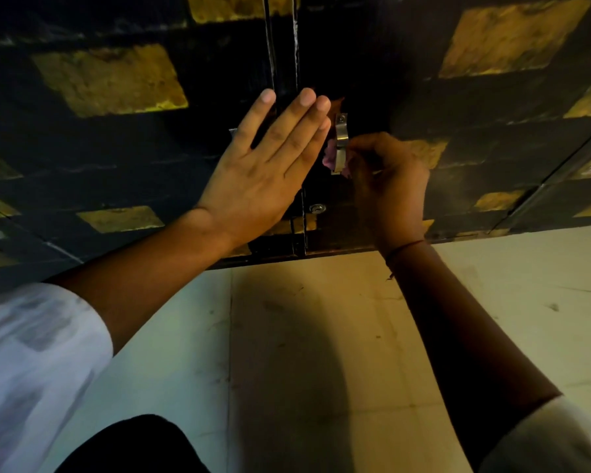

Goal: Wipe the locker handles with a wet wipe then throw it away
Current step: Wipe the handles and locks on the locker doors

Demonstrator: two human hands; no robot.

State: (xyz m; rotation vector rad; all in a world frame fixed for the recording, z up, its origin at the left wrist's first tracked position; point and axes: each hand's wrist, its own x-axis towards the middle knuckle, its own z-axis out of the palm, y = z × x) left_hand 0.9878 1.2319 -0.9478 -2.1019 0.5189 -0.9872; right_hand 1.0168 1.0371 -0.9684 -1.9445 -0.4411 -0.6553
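You are looking at a dim, warm-tinted scene. The dark locker doors [123, 158] show dull yellow reflections. A soft shadow falls across the pale floor [321, 336] towards 6 o'clock. The white sleeve [31, 363] at 8 o'clock is motion-blurred. Straight lines bend at the edges from wide-angle distortion.

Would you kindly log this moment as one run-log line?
left hand: flat on locker door | right hand: rubbing wet wipe on metal handle | wipe not discarded
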